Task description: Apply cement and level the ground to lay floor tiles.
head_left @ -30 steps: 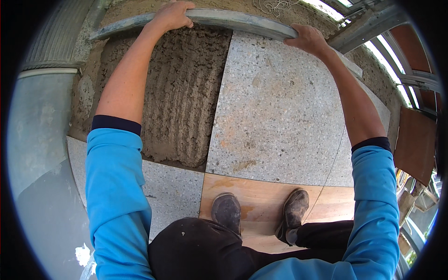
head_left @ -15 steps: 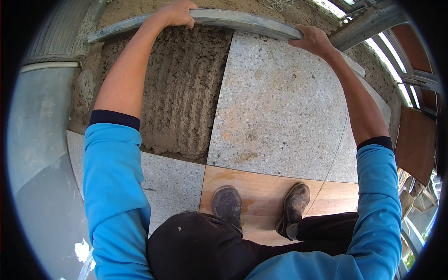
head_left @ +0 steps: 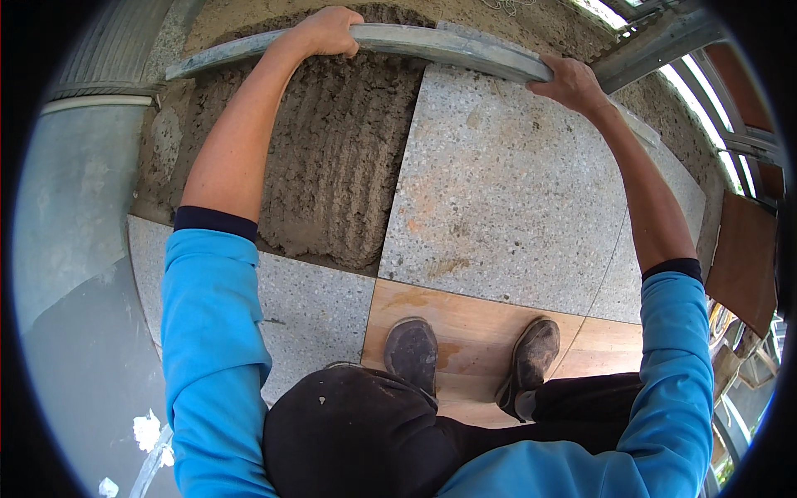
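Both arms reach forward over a long grey metal straightedge (head_left: pixel 407 39), which looks curved in this view. My left hand (head_left: pixel 330 31) is closed over it left of its middle, above a bed of wet mortar (head_left: pixel 332 158) with ridges running toward me. My right hand (head_left: pixel 571 85) grips the bar farther right, above a large speckled stone tile (head_left: pixel 515 183). The bar spans the mortar and the tile's far end. The palms hide part of it.
My shoes (head_left: pixel 411 353) stand on a wood-patterned surface (head_left: pixel 473 319) just nearer than the tile. Another speckled tile (head_left: pixel 311 311) borders the mortar on its near side. At left is a grey wall (head_left: pixel 83 216). A metal beam (head_left: pixel 656 50) and a brown panel (head_left: pixel 741 261) are at right.
The straightedge has shifted slightly toward me with both hands on it. Dark mortar and a strip of the tile's far edge now show beyond it. The view has shifted a little.
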The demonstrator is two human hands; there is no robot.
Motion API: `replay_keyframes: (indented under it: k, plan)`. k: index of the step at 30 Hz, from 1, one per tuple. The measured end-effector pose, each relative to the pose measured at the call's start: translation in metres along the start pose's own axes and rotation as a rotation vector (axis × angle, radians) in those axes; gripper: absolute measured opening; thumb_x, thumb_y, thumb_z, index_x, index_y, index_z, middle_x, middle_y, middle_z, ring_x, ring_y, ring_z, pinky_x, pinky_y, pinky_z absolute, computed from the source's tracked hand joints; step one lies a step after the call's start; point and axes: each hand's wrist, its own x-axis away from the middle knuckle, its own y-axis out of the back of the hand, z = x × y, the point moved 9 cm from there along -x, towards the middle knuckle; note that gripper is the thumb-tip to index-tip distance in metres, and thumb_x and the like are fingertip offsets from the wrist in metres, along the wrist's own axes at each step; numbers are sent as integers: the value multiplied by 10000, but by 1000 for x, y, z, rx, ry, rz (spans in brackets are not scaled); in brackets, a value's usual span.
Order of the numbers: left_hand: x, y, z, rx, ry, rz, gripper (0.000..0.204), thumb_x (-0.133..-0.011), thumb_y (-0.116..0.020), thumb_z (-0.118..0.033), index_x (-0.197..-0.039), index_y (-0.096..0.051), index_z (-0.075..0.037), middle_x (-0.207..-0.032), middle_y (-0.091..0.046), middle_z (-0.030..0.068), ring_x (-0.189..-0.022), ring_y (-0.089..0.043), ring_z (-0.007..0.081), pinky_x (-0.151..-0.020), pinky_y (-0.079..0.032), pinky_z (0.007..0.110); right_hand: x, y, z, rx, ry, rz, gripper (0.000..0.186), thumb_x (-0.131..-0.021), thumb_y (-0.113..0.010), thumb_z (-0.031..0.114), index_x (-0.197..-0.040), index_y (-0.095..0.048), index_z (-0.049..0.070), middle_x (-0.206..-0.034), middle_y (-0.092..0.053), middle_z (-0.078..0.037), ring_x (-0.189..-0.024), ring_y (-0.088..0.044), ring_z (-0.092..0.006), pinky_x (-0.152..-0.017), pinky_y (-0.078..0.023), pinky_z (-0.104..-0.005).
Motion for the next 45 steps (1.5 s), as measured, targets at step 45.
replay_keyframes:
  k: [45]
  plan:
    - [233, -48, -64, 220, 113, 122, 353, -743, -740, -101, -1092, -725, -55, -994, -733, 155, -995, -689, 343, -895, -521, 492, 177, -26, 145, -91, -35, 121, 384, -806, -779, 350, -885, -620, 10, -767, -684, -238, -702, -689, -414, -665, -542, -496]
